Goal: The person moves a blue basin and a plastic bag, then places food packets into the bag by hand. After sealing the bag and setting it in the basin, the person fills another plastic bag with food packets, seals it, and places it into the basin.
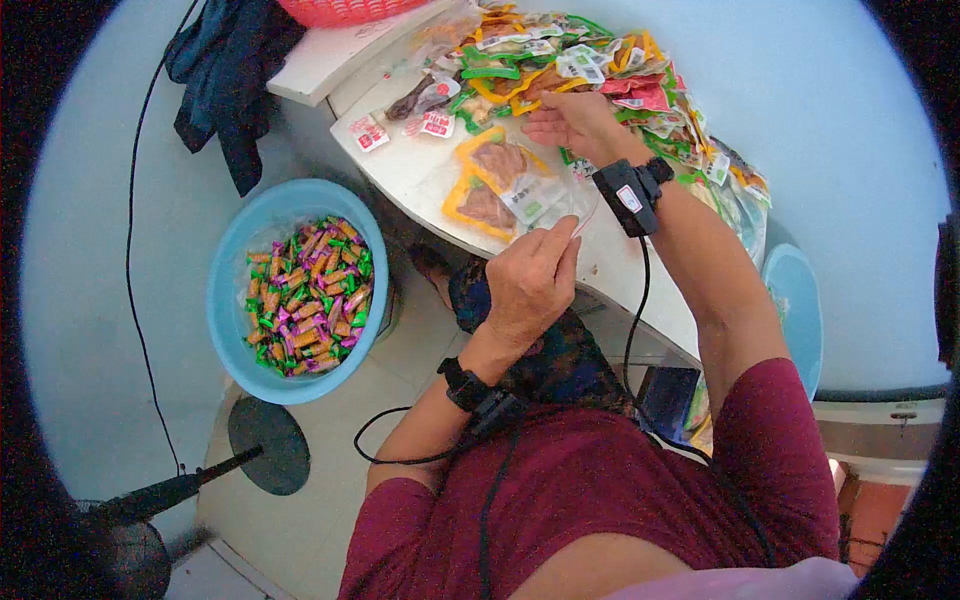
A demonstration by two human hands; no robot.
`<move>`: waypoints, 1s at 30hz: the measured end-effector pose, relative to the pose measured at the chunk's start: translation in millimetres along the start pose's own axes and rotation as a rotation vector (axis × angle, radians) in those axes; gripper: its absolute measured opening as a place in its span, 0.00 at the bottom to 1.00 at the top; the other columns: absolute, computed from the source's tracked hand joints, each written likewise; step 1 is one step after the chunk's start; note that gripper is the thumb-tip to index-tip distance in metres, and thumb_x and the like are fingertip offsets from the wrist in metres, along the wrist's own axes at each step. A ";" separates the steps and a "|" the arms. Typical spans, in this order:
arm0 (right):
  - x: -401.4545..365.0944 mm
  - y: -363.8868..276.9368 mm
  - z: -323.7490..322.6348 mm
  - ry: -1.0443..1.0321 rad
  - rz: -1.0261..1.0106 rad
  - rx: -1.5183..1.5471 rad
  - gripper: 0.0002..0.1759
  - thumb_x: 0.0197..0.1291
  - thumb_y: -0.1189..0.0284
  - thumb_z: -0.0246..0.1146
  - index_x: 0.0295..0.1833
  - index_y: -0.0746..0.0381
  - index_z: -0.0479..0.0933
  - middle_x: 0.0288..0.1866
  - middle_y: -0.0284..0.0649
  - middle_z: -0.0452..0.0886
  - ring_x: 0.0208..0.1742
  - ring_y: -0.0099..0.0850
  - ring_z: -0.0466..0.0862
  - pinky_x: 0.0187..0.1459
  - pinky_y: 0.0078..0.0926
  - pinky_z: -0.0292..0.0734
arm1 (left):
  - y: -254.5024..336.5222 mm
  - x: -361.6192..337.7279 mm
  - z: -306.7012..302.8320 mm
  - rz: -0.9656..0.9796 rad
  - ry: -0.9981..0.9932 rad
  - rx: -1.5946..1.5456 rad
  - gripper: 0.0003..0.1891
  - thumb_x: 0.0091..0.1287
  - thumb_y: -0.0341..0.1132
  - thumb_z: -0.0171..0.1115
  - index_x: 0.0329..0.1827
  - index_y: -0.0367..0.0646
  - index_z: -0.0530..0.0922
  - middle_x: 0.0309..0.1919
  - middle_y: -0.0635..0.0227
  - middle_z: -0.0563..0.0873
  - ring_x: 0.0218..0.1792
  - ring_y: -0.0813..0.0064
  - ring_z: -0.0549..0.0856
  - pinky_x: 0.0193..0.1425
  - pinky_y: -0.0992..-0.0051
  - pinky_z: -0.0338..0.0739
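My left hand (pixel 535 275) is closed in a pinch on the edge of a clear plastic bag (pixel 567 198) at the front of the white table. Inside or under the clear film lie yellow-edged snack packets (pixel 490 185) with brown contents, one bearing a white and green label. My right hand (pixel 575 125) reaches over the table beyond the bag, fingers stretched out and close to a heap of mixed snack packets (pixel 545 75). Nothing shows in its grasp.
A blue tub (pixel 225 330) full of small wrapped sweets (pixel 310 290) stands left of the table (pixel 400 180). Small white-labelled packets (pixel 437 123) lie near the table's left edge. A red basket (pixel 350 8) sits at the back. Cables run from both wrists.
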State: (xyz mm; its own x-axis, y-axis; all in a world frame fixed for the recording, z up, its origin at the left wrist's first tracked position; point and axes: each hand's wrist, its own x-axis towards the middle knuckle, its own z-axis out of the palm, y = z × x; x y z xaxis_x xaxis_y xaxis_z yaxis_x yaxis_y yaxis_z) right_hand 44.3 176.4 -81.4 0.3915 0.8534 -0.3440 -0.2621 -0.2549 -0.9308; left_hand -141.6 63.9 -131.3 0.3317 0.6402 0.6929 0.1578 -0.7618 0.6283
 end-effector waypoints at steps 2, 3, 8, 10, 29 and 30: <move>2.5 -0.1 2.4 0.022 -0.024 -0.001 0.15 0.66 0.72 0.60 0.52 0.73 0.73 0.41 0.51 0.80 0.36 0.42 0.87 0.38 0.33 0.87 | 3.8 0.8 -4.0 -0.054 -0.056 0.007 0.12 0.61 0.28 0.65 0.48 0.39 0.82 0.33 0.55 0.86 0.30 0.57 0.86 0.33 0.65 0.80; 4.7 0.3 3.9 0.033 -0.034 -0.012 0.14 0.65 0.73 0.59 0.51 0.73 0.73 0.41 0.50 0.80 0.36 0.41 0.87 0.38 0.33 0.87 | 3.2 1.4 -3.3 -0.035 -0.039 0.003 0.12 0.61 0.28 0.65 0.48 0.39 0.82 0.33 0.55 0.86 0.30 0.57 0.86 0.33 0.65 0.80; -41.9 -22.5 7.2 0.012 -0.164 -0.122 0.13 0.64 0.74 0.57 0.49 0.73 0.75 0.43 0.50 0.82 0.36 0.38 0.87 0.38 0.30 0.86 | 1.5 5.1 -5.1 -0.001 -0.001 0.021 0.11 0.62 0.28 0.65 0.48 0.40 0.82 0.33 0.54 0.87 0.30 0.57 0.86 0.33 0.65 0.80; -61.1 -25.8 -6.3 -0.108 -0.300 -0.108 0.13 0.63 0.73 0.56 0.47 0.73 0.76 0.43 0.49 0.82 0.36 0.37 0.87 0.40 0.29 0.86 | 2.8 6.5 -7.3 -0.010 0.005 0.043 0.11 0.62 0.28 0.65 0.47 0.40 0.82 0.34 0.54 0.87 0.32 0.57 0.87 0.34 0.66 0.80; -195.1 55.3 -114.3 0.248 -0.673 -1.071 0.07 0.51 0.73 0.62 0.28 0.67 0.78 0.26 0.47 0.81 0.26 0.44 0.81 0.31 0.37 0.76 | 7.8 11.1 9.8 -0.073 0.060 0.067 0.09 0.63 0.29 0.66 0.46 0.41 0.85 0.20 0.63 0.82 0.19 0.77 0.79 0.25 0.75 0.73; -190.9 57.1 -113.1 0.160 -0.600 -1.006 0.07 0.52 0.72 0.63 0.29 0.67 0.79 0.24 0.47 0.81 0.25 0.45 0.81 0.31 0.37 0.76 | 7.4 9.9 10.5 -0.081 0.049 0.052 0.10 0.63 0.29 0.66 0.47 0.41 0.85 0.19 0.64 0.82 0.18 0.77 0.77 0.25 0.75 0.71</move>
State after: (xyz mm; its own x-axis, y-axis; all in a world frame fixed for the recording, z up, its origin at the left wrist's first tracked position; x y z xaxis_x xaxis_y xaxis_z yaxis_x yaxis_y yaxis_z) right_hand 54.3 -52.6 -82.9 0.3407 0.9100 0.2361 0.7855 -0.1375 -0.6034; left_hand -127.4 63.7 -123.5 0.2702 0.7029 0.6579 0.2310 -0.7107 0.6645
